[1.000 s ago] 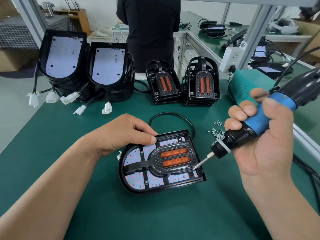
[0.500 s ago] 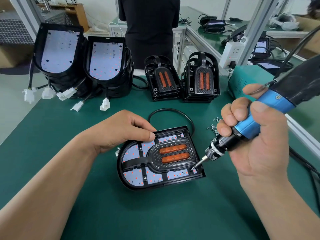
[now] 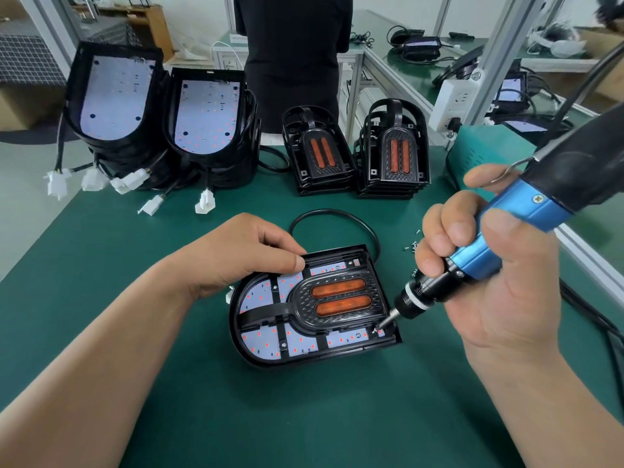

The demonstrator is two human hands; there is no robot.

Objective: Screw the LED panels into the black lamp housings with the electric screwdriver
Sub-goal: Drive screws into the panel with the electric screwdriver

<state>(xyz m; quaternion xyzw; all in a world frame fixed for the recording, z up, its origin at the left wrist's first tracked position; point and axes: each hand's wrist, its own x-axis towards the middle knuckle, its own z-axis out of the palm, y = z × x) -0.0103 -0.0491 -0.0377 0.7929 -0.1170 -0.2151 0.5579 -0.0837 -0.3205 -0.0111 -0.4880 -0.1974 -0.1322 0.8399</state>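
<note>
LED panel point(image 3: 260, 339) fastening, a screw being driven. The right hand point(image 3: 506, 298) is clenched round the blue barrel of the electric screwdriver point(image 3: 486, 251), fingers wrapped on the far side and thumb on the near side. The bit slants down toward 8 o'clock, and its tip sits on a small screw point(image 3: 375, 331) at the panel's 4 o'clock corner. The panel lies inside the black lamp housing point(image 3: 256, 352), under a black frame with two orange lenses point(image 3: 337, 298). The housing lies flat on the green mat point(image 3: 337, 417), just below the middle of the view. The left hand point(image 3: 236, 258) grips the housing's rim at 10 o'clock, with the thumb pressing on the panel. Step, as I read it: seating this corner screw, which looks not yet flush. The 1 o'clock corner may already have one, too small to be sure. Next move needs the driver held square to the screw, steady axial push, and the left hand resisting the twist. Then a fresh screw from the loose screws point(image 3: 413, 246) at 2 o'clock. Farther out: a cable loop point(image 3: 337, 214) at 12, stacked orange-lens frames point(image 3: 391, 153) beyond it, and stacked housings with panels point(image 3: 202, 109) at 10–11.
</note>
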